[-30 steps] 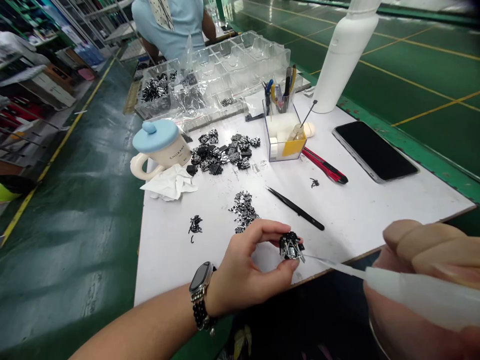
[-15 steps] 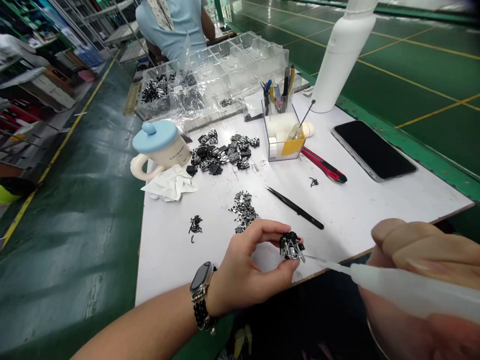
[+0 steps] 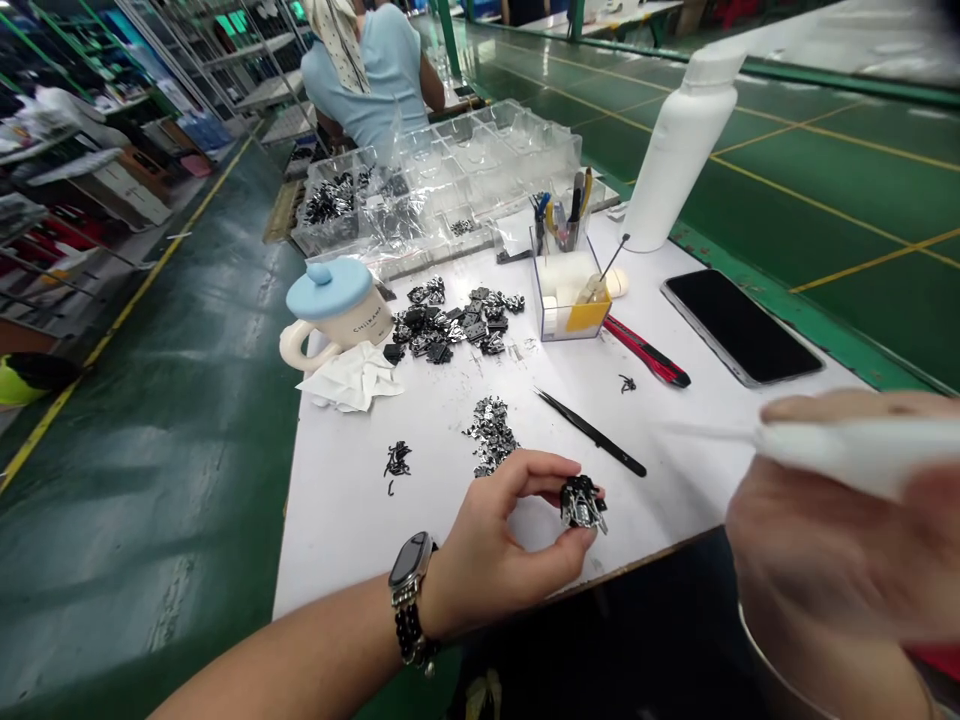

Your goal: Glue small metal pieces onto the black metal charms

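Observation:
My left hand [image 3: 499,545] pinches a small black and silver metal part [image 3: 582,502] between thumb and forefinger, just above the near edge of the white table [image 3: 352,500]. A watch sits on that wrist. My right hand [image 3: 840,530], blurred, is closed around a white applicator bottle [image 3: 847,448] with a thin needle tip that points left, raised clear of the part. Black tweezers [image 3: 592,433] lie just beyond the part. A heap of small silver pieces [image 3: 489,437] lies beside my left fingers.
A pile of black parts [image 3: 450,320], a blue-lidded mug [image 3: 337,310], a crumpled tissue [image 3: 349,380], a clear tool holder [image 3: 568,285], a red cutter [image 3: 646,352], a phone [image 3: 739,325] and a white bottle [image 3: 675,150] stand on the table. Clear trays [image 3: 450,175] lie behind; a person in blue [image 3: 371,70] sits beyond.
My right hand has lifted the applicator up and away from the part; its needle tip no longer touches it. My left hand keeps the part in place.

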Available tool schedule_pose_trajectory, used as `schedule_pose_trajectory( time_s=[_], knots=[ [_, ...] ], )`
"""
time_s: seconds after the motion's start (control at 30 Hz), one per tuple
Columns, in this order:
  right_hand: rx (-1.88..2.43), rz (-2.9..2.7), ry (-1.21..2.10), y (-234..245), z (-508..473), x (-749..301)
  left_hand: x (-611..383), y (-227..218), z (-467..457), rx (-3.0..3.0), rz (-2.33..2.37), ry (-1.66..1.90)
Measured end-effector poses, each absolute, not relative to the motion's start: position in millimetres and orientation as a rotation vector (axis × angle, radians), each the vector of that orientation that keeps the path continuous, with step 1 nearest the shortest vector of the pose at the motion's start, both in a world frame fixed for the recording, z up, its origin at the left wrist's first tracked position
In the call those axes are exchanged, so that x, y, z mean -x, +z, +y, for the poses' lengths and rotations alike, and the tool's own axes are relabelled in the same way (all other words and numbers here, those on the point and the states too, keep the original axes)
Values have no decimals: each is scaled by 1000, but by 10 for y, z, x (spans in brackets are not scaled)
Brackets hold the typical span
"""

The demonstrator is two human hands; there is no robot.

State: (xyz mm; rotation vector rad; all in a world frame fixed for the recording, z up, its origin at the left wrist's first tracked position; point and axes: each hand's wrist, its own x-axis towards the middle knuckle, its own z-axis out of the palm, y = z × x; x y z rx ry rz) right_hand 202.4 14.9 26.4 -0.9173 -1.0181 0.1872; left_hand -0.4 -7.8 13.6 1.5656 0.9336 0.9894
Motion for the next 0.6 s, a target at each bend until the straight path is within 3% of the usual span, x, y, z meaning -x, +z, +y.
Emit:
schedule_pose_trajectory(
  time_s=[0.03,0.3,0.6],
  knots=[
    [939,-995,108,259,294,-1990,3,132,-76,-1566,942,986],
    [1146,-1833,625,60,1183,-1553,-1,106,-143,-1630,957,945],
    [1197,-2110,499,6,1145,-1436,-69,95,-259,-1761,714,925]
  ],
)
